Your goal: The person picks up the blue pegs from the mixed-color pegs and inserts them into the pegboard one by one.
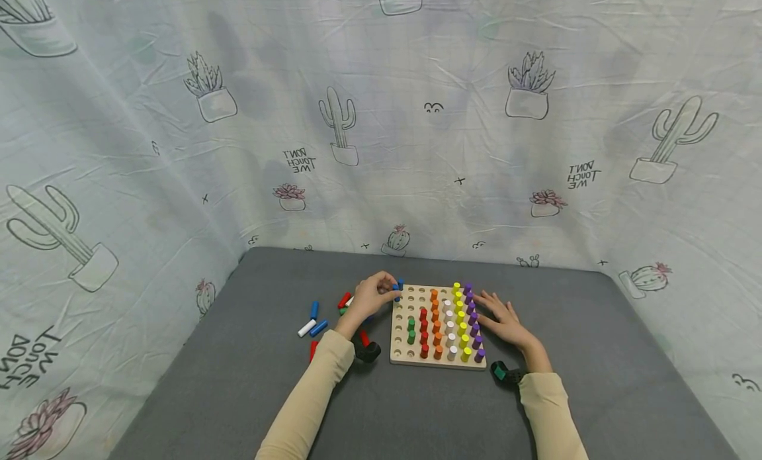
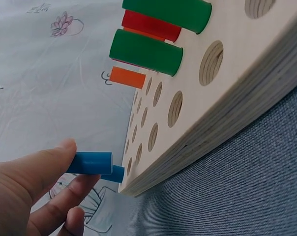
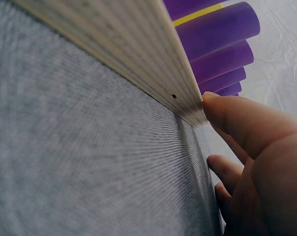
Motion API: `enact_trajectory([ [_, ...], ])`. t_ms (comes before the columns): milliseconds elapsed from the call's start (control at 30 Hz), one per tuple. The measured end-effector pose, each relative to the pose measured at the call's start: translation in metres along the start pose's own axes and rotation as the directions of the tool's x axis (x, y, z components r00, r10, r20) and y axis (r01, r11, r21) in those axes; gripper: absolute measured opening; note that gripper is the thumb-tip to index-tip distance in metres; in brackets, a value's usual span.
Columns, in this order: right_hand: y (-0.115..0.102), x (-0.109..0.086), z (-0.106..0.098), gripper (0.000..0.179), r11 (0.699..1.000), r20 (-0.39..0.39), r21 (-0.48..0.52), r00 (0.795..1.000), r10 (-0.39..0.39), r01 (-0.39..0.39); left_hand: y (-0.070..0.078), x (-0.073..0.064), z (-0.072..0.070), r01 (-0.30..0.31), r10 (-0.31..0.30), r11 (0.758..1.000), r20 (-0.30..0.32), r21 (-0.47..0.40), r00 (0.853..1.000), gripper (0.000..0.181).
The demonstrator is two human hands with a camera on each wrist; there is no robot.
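Observation:
My left hand pinches a blue peg between thumb and fingers, over the far left corner of a wooden pegboard. Just beyond it, a second blue peg stands in the corner hole. Rows of purple, yellow, white, orange and red pegs stand in the board, along with two green pegs. Several holes on the left side are bare. My right hand lies at the board's right edge with fingers extended, the thumb tip right at the rim by the purple pegs.
Loose pegs lie left of the board, among them a blue one, a white one and a red one; my left arm hides some. A patterned cloth hangs behind the grey table.

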State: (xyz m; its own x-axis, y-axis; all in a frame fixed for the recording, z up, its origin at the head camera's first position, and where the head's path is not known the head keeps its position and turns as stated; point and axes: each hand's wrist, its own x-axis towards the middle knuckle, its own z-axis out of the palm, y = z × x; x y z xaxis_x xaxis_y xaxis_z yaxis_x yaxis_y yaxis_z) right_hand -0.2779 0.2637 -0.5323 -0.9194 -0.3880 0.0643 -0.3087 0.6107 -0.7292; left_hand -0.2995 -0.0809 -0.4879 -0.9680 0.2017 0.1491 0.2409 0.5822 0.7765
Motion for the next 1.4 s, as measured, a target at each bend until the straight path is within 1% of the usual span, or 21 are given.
enact_trajectory([
  [133,0.000,0.000,0.000,0.055,1.000,-0.002,0.000,1.000,-0.001,0.001,-0.001,0.004,0.002,0.006,-0.006,1.000,-0.006,0.029,1.000,0.024],
  [300,0.000,0.000,0.000,0.055,1.000,-0.004,-0.002,1.000,-0.001,0.001,0.000,0.007,0.004,0.012,-0.011,0.999,-0.008,0.039,1.000,0.020],
  [600,0.001,-0.001,0.001,0.055,1.000,-0.002,-0.002,1.000,-0.022,0.022,-0.004,0.008,0.008,0.020,-0.019,0.998,-0.011,0.058,1.000,0.020],
  [733,0.001,-0.001,0.001,0.055,1.000,-0.008,-0.007,1.000,-0.018,0.018,-0.005,0.010,0.009,0.002,-0.001,0.998,-0.016,0.061,1.000,0.020],
  [867,0.000,-0.001,0.001,0.055,1.000,-0.020,-0.026,1.000,-0.006,0.005,-0.006,0.012,0.010,-0.018,0.020,0.996,-0.014,0.083,1.000,0.020],
  [1133,-0.002,0.000,0.003,0.055,0.999,-0.025,-0.046,1.000,-0.001,0.000,-0.007,0.013,0.012,-0.028,0.029,0.993,-0.010,0.114,1.000,0.019],
  [1400,-0.002,-0.002,0.001,0.054,0.999,-0.011,-0.034,1.000,0.003,-0.003,-0.003,0.013,0.011,-0.024,0.025,0.993,-0.006,0.115,1.000,0.019],
])
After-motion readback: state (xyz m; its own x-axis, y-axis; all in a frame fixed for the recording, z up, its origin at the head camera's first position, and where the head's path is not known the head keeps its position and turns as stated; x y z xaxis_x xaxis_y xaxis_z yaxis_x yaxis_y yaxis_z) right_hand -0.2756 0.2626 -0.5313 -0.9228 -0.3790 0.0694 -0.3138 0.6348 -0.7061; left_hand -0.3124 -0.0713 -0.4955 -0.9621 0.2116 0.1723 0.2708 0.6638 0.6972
